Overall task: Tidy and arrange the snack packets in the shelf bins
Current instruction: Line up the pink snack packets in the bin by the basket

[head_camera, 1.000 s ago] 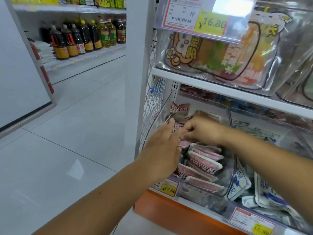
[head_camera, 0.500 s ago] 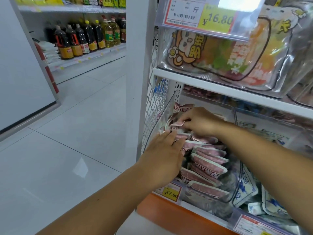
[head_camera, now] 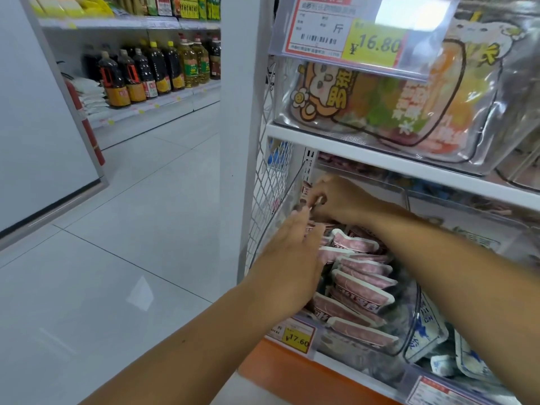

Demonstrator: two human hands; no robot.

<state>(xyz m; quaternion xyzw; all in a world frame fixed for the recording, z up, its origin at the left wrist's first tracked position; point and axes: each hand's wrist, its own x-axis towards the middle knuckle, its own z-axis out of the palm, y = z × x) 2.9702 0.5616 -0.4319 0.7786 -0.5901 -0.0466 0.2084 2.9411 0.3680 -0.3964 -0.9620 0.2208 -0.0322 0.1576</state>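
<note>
Shelf bin (head_camera: 350, 358) — right hand (head_camera: 336, 200) pinching a packet (head_camera: 318, 200) deeper in, left hand (head_camera: 292, 258) still flat.

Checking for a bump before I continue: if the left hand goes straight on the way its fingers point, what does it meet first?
Most likely the right hand, which pinches a pink packet just beyond the fingertips of the left hand; depth is unclear.

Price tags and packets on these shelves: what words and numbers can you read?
"¥16.80" and "斤": upper price tag.
"¥17.60": yellow price tag on the lower shelf edge.
Too blurred to read: pink snack packets, cartoon bag, bottle labels, bottom-right tag.
</note>
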